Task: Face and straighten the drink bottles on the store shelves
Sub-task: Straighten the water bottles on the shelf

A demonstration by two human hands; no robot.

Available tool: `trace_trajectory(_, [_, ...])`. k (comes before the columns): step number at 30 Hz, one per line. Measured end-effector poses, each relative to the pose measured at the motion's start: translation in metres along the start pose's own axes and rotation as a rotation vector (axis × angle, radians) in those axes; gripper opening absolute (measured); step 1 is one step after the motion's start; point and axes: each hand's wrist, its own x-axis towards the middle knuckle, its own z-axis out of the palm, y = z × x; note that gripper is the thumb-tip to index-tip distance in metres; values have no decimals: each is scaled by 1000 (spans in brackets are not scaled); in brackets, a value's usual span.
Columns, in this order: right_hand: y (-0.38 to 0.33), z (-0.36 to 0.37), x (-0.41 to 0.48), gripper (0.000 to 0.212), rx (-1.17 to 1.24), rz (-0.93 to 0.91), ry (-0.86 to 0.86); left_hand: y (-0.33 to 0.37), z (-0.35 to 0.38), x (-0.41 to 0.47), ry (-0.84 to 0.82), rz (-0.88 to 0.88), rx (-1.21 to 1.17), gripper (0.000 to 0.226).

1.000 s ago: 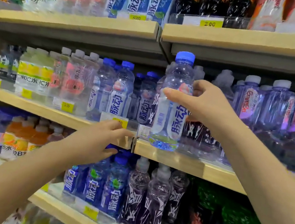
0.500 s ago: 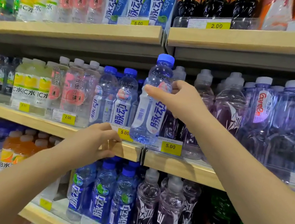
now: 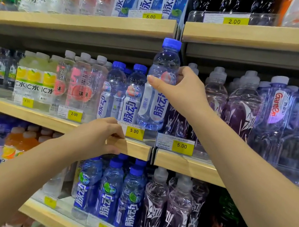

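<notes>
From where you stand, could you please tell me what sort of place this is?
Most likely a shop's drinks aisle: wooden shelves packed with bottled drinks, and yellow price tags along their edges.

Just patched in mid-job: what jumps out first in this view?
The right hand holds a blue-capped bottle at the front of the middle shelf, its cap well above the row beside it. Just below, the left hand grips the shelf edge next to a yellow 5.00 price tag.

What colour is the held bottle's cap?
Blue. The cap shows best in the head view.
</notes>
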Motion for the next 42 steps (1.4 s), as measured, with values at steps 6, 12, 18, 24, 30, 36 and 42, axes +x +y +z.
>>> trace_trajectory(6, [-8,11,4,68,-150,15,34,-2,3,-1,19,4,0,39])
trace_trajectory(12, [-11,23,9,71,-265,26,66,0,3,-3,45,15,24,40])
trace_trajectory(18, [-10,36,9,74,-412,52,60,1,4,-2,48,15,44,42])
trace_trajectory(24, [-7,43,7,84,-524,13,95,0,6,-4,73,21,48,42])
trace_trajectory(30, [-8,45,5,77,-539,-40,85,-1,6,-4,92,28,68,41])
trace_trajectory(36, [-3,51,3,76,-515,11,21,2,7,-6,99,29,89,41])
trace_trajectory(42, [0,53,0,73,-531,5,36,3,7,-6,95,20,90,41])
